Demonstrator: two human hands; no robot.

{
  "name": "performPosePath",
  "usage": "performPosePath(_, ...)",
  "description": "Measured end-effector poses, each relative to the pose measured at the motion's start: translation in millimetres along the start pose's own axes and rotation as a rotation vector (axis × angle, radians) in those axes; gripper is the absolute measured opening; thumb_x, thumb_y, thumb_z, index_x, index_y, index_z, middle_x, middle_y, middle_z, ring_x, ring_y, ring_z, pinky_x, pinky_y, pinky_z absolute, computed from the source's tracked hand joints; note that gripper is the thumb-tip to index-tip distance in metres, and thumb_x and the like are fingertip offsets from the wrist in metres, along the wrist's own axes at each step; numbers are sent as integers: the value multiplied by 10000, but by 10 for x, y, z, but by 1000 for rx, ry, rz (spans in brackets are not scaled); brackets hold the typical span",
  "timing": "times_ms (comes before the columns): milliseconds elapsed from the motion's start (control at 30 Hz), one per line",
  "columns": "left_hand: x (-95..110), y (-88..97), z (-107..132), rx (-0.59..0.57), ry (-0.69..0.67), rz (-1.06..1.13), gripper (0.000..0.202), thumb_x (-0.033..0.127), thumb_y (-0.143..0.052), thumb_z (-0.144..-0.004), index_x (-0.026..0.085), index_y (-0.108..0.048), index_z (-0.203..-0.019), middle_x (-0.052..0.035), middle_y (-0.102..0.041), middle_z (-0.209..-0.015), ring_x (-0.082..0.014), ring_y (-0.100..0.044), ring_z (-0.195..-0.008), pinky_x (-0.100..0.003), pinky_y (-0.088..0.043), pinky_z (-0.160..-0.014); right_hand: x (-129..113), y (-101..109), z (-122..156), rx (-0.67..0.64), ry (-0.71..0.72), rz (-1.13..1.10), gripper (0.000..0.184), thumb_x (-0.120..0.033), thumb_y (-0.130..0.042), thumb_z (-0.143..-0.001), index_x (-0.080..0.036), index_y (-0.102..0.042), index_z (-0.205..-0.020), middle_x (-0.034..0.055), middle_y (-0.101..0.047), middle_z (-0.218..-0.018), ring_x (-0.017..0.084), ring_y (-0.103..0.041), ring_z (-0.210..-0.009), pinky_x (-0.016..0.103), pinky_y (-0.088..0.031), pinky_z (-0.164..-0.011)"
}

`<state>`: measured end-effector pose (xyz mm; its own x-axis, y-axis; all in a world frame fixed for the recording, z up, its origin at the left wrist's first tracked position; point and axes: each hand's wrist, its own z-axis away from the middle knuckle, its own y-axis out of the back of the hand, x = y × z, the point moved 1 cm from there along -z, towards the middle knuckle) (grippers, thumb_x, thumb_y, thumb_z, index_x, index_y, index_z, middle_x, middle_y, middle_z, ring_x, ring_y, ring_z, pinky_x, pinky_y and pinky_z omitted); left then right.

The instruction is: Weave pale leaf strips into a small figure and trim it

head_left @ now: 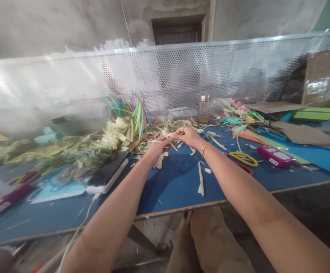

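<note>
Both my arms reach out over a blue table [176,185]. My left hand [157,146] and my right hand [188,135] meet near the table's middle, fingers pinched together on a thin pale strip [168,141] stretched between them. A gold bangle [204,148] circles my right wrist. Pale cut strips [200,182] lie scattered on the table below my hands. A heap of cream petal-like pieces [119,132] sits just left of my left hand, with a bundle of coloured strips [132,110] standing behind it.
A phone on a white power bank [108,175] with a cable lies at left. Yellow-handled scissors [244,158] and a pink stapler [275,156] lie at right, near coloured paper sheets [313,155]. A small glass jar [204,107] stands by the perforated metal screen [182,72].
</note>
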<state>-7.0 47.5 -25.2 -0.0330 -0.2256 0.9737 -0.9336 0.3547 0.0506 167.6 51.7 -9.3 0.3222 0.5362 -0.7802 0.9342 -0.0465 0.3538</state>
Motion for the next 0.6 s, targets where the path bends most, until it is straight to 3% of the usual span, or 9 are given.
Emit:
performPosePath(133,-5,4,-39,-56,-28,-16,236,373,-717,-699,175,-653,-809,1,-606,-743,-108,-536,-665,-207,-346,-542,-48,33,4,43,49,119,368,-533,-712,-683,-166,-693,-668,15,-629,-617,127,-500,-584,271,-354,-580)
performPosePath(333,44,28,-17,-19,-31,-97,206,362,-706,-708,172,-661,-773,-1,-602,-709,-119,-534,-666,-218,-351,-549,-53,75,14,77,37,179,378,-545,-708,-679,-172,-669,-630,-4,-585,-578,114,-449,-554,268,-314,-560)
performPosePath(600,-54,91,-20,-55,-11,-63,294,356,-787,-627,151,-723,-828,-28,-674,-750,-96,-499,-591,-223,-314,-526,1,127,0,76,-38,-41,360,-518,-737,-655,-164,-679,-688,1,-614,-630,113,-479,-575,272,-379,-600)
